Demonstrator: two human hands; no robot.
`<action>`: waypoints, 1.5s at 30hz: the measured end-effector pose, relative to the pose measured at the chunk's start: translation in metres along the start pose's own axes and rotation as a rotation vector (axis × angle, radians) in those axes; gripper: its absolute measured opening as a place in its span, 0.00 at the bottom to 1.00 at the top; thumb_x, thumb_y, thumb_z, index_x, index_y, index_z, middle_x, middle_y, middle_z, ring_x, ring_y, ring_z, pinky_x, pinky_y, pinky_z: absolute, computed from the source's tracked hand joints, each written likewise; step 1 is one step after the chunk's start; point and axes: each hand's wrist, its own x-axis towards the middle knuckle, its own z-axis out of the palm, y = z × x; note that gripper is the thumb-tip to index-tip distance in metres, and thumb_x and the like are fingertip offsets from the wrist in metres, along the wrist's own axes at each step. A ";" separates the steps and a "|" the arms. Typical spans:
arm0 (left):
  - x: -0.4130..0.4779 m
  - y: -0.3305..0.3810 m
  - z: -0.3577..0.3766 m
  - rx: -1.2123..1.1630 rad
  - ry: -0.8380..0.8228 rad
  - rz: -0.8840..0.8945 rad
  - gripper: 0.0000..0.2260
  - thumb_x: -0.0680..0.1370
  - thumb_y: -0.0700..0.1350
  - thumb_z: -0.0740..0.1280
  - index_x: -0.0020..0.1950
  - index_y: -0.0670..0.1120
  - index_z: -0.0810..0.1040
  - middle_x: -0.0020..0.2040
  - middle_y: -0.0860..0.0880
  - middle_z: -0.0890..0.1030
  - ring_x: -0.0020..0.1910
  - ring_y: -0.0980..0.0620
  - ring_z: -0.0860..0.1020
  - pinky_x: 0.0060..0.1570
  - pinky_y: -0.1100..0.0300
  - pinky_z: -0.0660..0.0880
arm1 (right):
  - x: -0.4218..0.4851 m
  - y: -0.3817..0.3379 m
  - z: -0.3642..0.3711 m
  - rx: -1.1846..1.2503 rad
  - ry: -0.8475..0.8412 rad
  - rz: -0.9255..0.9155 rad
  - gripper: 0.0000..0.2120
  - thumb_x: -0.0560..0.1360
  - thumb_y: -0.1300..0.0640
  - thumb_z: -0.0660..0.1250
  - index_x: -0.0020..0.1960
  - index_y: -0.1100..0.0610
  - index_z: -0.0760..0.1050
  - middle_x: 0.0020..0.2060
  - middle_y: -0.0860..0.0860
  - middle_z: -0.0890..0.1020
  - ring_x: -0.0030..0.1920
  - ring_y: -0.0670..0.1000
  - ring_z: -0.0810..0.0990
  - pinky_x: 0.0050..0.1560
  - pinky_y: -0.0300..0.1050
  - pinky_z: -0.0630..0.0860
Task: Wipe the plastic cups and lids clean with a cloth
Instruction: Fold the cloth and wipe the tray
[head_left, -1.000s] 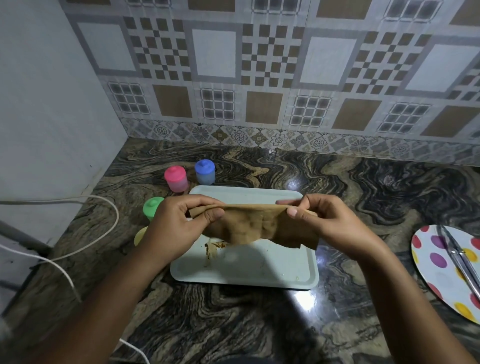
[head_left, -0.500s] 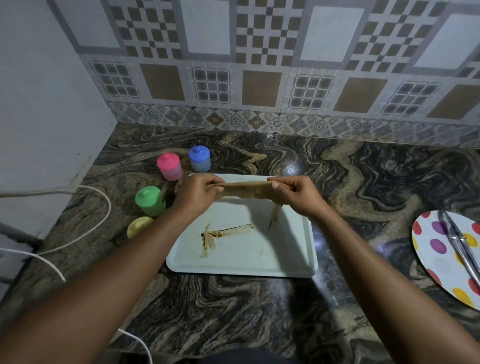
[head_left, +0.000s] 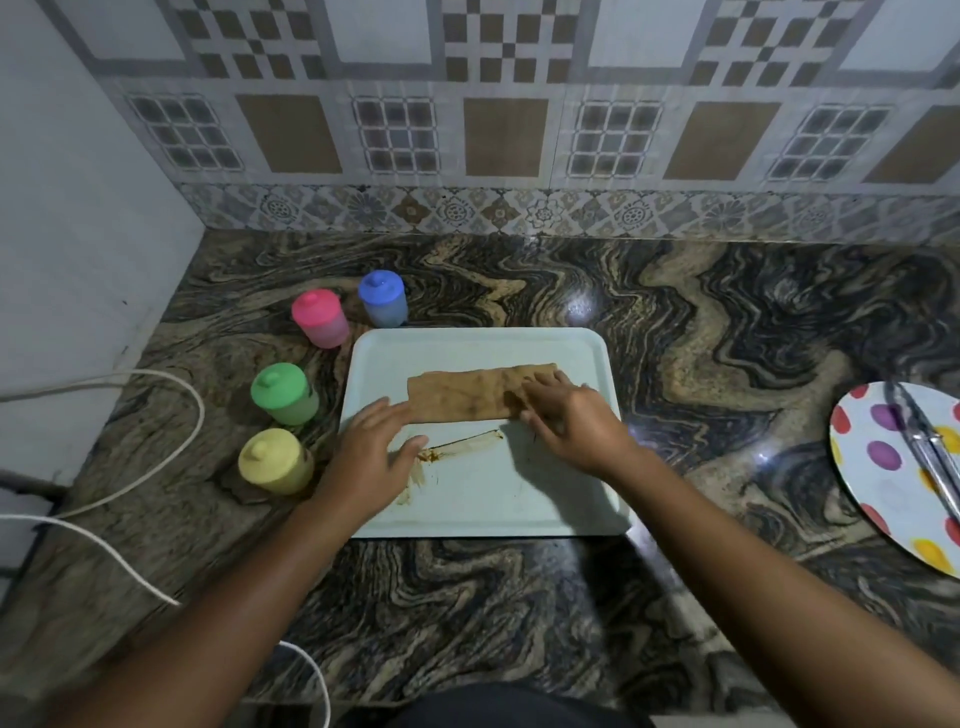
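A brown cloth (head_left: 467, 394) lies folded flat across the pale tray (head_left: 571, 499). My right hand (head_left: 569, 423) rests on the cloth's right end with fingers spread. My left hand (head_left: 371, 457) hovers open at the cloth's left corner, holding nothing. A brown smear (head_left: 457, 446) marks the tray below the cloth. Left of the tray stand small lidded plastic cups: pink (head_left: 319, 318), blue (head_left: 383, 299), green (head_left: 284, 393) and yellow (head_left: 275, 461).
A polka-dot plate (head_left: 883, 483) with metal tongs (head_left: 930, 452) sits at the right edge of the marble counter. White cables (head_left: 156, 467) loop at the left by the wall. The tiled backsplash runs behind.
Both hands lowered the cloth from the air onto the tray and laid it flat. My left hand let go of it; my right hand now presses on its right end.
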 end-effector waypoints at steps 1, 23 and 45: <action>-0.012 -0.006 0.001 0.020 0.023 -0.037 0.22 0.78 0.54 0.65 0.68 0.44 0.78 0.69 0.45 0.77 0.74 0.42 0.68 0.72 0.46 0.67 | 0.000 -0.007 0.007 0.007 0.029 0.038 0.20 0.83 0.54 0.66 0.73 0.57 0.74 0.73 0.61 0.74 0.78 0.64 0.65 0.72 0.63 0.67; -0.060 -0.052 0.026 0.309 0.035 -0.193 0.28 0.78 0.44 0.52 0.78 0.36 0.59 0.79 0.37 0.60 0.77 0.38 0.61 0.72 0.42 0.64 | 0.057 -0.116 0.135 -0.247 -0.069 0.354 0.33 0.86 0.45 0.42 0.83 0.63 0.41 0.80 0.69 0.38 0.81 0.68 0.36 0.80 0.63 0.35; -0.062 -0.042 0.024 0.439 -0.038 -0.223 0.31 0.73 0.41 0.53 0.78 0.40 0.61 0.82 0.45 0.53 0.79 0.43 0.58 0.63 0.45 0.64 | 0.060 -0.072 0.114 -0.305 -0.080 0.281 0.33 0.84 0.44 0.40 0.84 0.59 0.42 0.80 0.68 0.39 0.81 0.69 0.37 0.80 0.64 0.37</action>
